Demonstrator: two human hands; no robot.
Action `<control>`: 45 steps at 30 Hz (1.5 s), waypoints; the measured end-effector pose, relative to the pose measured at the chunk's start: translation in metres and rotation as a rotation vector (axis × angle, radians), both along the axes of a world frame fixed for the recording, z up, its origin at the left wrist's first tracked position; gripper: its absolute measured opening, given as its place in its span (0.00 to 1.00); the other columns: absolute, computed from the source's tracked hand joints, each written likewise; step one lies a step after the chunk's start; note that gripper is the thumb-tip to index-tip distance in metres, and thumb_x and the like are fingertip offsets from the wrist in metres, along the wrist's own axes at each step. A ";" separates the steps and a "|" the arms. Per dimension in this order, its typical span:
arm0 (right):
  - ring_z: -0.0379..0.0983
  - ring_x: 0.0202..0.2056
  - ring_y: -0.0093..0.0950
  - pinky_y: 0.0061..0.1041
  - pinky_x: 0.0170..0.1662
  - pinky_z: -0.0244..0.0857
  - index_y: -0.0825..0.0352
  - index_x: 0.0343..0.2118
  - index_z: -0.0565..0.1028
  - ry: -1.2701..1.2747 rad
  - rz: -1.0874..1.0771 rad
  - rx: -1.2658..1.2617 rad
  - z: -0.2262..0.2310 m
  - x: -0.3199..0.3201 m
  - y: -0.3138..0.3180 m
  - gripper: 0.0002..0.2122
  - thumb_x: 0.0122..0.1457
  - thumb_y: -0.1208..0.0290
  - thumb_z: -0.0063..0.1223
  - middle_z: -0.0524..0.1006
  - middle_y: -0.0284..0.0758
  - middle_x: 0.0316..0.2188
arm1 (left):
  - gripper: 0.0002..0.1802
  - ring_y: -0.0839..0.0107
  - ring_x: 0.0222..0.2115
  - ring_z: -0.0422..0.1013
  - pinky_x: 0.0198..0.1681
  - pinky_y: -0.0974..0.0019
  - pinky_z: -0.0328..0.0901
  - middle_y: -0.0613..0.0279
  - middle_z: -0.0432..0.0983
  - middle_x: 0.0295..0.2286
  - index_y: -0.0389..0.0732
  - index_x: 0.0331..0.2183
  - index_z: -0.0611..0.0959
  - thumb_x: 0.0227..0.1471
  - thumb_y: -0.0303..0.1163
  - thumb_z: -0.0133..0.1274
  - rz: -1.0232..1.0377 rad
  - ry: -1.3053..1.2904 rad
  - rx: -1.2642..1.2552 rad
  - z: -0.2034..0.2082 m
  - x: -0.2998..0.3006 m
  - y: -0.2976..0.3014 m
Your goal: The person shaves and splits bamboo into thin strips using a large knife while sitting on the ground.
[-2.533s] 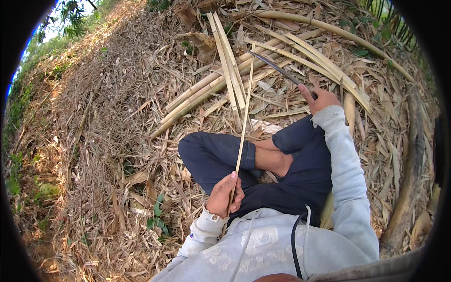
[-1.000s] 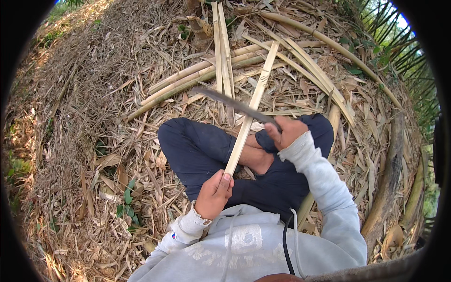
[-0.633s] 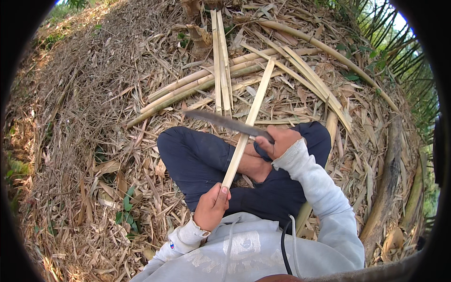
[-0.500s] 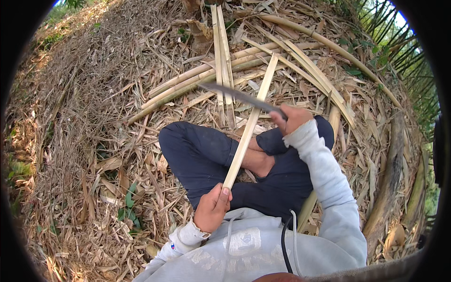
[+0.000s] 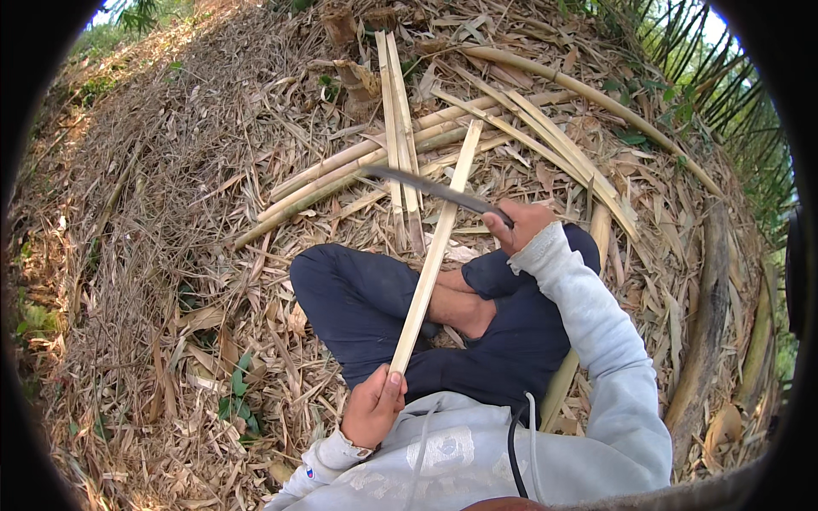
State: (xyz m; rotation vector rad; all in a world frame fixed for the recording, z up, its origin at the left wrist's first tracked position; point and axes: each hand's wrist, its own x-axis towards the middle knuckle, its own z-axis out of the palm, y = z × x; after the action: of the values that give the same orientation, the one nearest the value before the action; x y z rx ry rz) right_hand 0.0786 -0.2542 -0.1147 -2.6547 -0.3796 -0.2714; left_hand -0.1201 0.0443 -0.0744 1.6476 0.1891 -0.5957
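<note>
- Bamboo strip point(image 5: 435, 249): long, narrow, flat and pale yellow, with a squared far end and straight edges.
- It slants up and away over the person's crossed legs in dark trousers point(image 5: 349, 289), its far end above the leaf-strewn ground point(image 5: 204, 247).
- The left hand point(image 5: 373, 407) grips its near end, thumb on top, close to the grey sweatshirt point(image 5: 486, 460).
- The right hand point(image 5: 521, 225), to the right of the strip and apart from it, is closed round the handle of a dark knife point(image 5: 417, 180).
- The knife's blade crosses over the strip's upper half, its tip pointing left.
- Fingers of the left hand hide the strip's near end; most of the knife's handle is covered too.
- Whether the blade touches the strip is hard to tell.
</note>
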 end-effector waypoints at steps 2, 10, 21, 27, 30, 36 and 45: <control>0.73 0.23 0.47 0.41 0.27 0.66 0.65 0.24 0.73 -0.136 0.100 -0.023 0.005 0.005 0.002 0.28 0.60 0.39 0.43 0.74 0.45 0.17 | 0.18 0.86 0.11 0.50 0.13 0.77 0.48 0.73 0.59 0.15 0.41 0.30 0.69 0.67 0.43 0.37 -0.005 -0.030 0.035 0.002 -0.002 0.001; 0.73 0.23 0.49 0.45 0.32 0.68 0.63 0.26 0.74 -0.038 -0.026 -0.104 0.010 0.033 -0.012 0.28 0.62 0.38 0.38 0.74 0.43 0.17 | 0.17 0.83 0.14 0.57 0.18 0.75 0.54 0.70 0.63 0.15 0.39 0.29 0.71 0.67 0.40 0.38 0.015 0.007 0.076 0.005 0.001 0.004; 0.72 0.22 0.34 0.31 0.32 0.66 0.67 0.20 0.77 0.099 -0.555 0.375 -0.039 0.092 -0.074 0.38 0.59 0.30 0.31 0.73 0.39 0.14 | 0.15 0.87 0.14 0.53 0.17 0.78 0.51 0.73 0.62 0.18 0.38 0.33 0.72 0.67 0.38 0.38 0.107 -0.005 -0.007 0.006 0.005 0.004; 0.53 0.10 0.13 0.18 0.14 0.49 0.66 0.20 0.74 0.320 -0.370 1.050 -0.035 0.036 -0.005 0.28 0.60 0.40 0.47 0.59 0.22 0.09 | 0.16 0.87 0.14 0.52 0.15 0.79 0.48 0.73 0.60 0.18 0.38 0.36 0.72 0.67 0.40 0.38 0.093 0.040 -0.089 0.006 0.026 0.003; 0.53 0.09 0.12 0.17 0.13 0.48 0.68 0.28 0.78 0.487 -0.330 1.198 -0.003 0.003 0.025 0.23 0.59 0.47 0.55 0.59 0.21 0.09 | 0.16 0.86 0.14 0.52 0.15 0.79 0.50 0.71 0.60 0.18 0.38 0.37 0.72 0.67 0.41 0.38 0.039 0.086 -0.087 -0.006 0.032 -0.002; 0.56 0.10 0.13 0.19 0.13 0.51 0.70 0.42 0.76 0.515 -0.259 1.449 0.020 -0.003 0.050 0.20 0.55 0.58 0.65 0.64 0.22 0.12 | 0.15 0.85 0.14 0.53 0.16 0.79 0.51 0.70 0.61 0.19 0.38 0.38 0.72 0.67 0.40 0.38 -0.019 0.124 -0.102 -0.010 0.026 -0.004; 0.56 0.11 0.14 0.20 0.14 0.54 0.65 0.38 0.69 0.565 -0.171 1.581 0.029 -0.003 0.054 0.16 0.55 0.65 0.65 0.62 0.22 0.13 | 0.16 0.85 0.13 0.54 0.15 0.78 0.52 0.70 0.62 0.18 0.37 0.37 0.72 0.67 0.40 0.38 -0.071 0.126 -0.132 -0.011 0.021 0.002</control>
State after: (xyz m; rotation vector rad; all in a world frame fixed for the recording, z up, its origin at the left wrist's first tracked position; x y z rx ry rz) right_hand 0.0758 -0.2003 -0.0860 -1.0933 0.2227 0.1308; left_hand -0.0990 0.0458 -0.0855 1.4955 0.1797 -0.7510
